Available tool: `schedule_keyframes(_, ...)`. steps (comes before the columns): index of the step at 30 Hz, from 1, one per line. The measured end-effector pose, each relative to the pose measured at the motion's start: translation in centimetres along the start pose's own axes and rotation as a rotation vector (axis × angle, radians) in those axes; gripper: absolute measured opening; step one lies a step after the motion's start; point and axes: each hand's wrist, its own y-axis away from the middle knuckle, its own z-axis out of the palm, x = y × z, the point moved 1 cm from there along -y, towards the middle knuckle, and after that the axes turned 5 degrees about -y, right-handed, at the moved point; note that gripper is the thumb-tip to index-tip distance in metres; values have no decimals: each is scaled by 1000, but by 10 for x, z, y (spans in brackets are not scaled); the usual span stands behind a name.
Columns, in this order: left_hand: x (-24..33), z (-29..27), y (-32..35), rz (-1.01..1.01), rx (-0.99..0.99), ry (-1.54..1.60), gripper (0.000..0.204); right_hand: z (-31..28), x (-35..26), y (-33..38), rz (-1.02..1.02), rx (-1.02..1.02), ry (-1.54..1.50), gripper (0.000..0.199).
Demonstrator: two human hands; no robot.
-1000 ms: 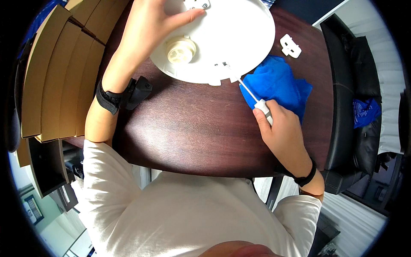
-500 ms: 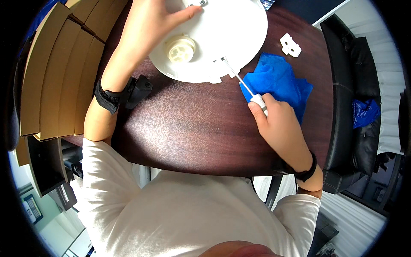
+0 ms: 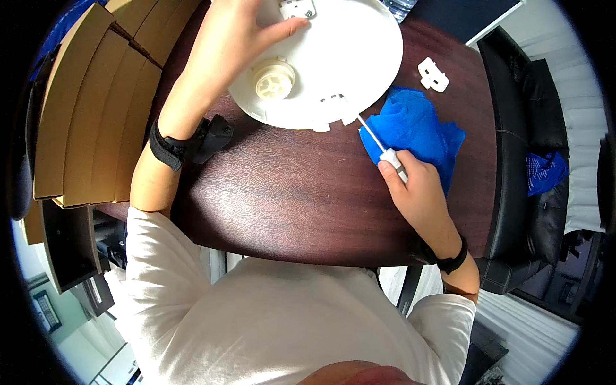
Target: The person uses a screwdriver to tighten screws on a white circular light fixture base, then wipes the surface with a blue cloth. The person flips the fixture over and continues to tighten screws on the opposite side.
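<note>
Grip closed around a slim white-and-grey screwdriver (image 3: 393, 162), the right hand (image 3: 420, 194) would best hold the metal shaft (image 3: 371, 133) steady at the round white disc (image 3: 350, 51) over the dark-brown surface (image 3: 282, 186), though the tool's tip is indistinct and whether the left hand (image 3: 240, 33), cut off above, grasps anything is unclear.

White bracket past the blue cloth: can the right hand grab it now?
Probably not: the right hand holds the screwdriver. Otherwise the way to the white bracket looks free, only the blue cloth lying between.

Cardboard boxes (image 3: 90, 128), black sofa (image 3: 513, 173), blue bundle (image 3: 547, 173) on it, white curtain (image 3: 584, 173)
</note>
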Motion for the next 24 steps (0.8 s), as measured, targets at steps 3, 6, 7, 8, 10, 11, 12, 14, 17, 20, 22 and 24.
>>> schedule_keyframes(3,2,-1,0,-52,-34,-29,45,-3,-6,3,-51,23,120,30)
schedule_keyframes(6,-2,1,-1,-58,-38,-12,45,-3,-9,3,-98,43,210,30)
schedule_keyframes(7,-4,2,-1,-56,-39,5,44,-2,-9,3,-110,54,238,30)
schedule_keyframes(8,-5,2,-1,-55,-39,22,44,-2,-9,3,-106,62,245,30)
schedule_keyframes(10,-6,3,-1,-47,-43,39,44,-2,-9,-1,-94,81,263,30)
schedule_keyframes(11,-6,3,-2,-42,-44,47,44,-3,-10,-1,-95,82,271,30)
schedule_keyframes(12,-6,3,-1,-46,-46,47,44,-3,-11,-1,-98,82,277,30)
schedule_keyframes(14,-5,3,-1,-54,-51,47,44,-2,-11,0,-107,83,285,30)
schedule_keyframes(17,-6,4,-1,-37,-55,49,43,-3,-11,3,-115,85,284,30)
schedule_keyframes(20,-8,5,0,-24,-47,57,43,-3,-12,4,-113,68,281,31)
schedule_keyframes(22,1,1,-2,-68,-74,35,44,-3,-12,5,-112,63,290,31)
schedule_keyframes(24,6,-1,-2,-117,-98,29,44,-1,-10,5,-142,80,297,30)
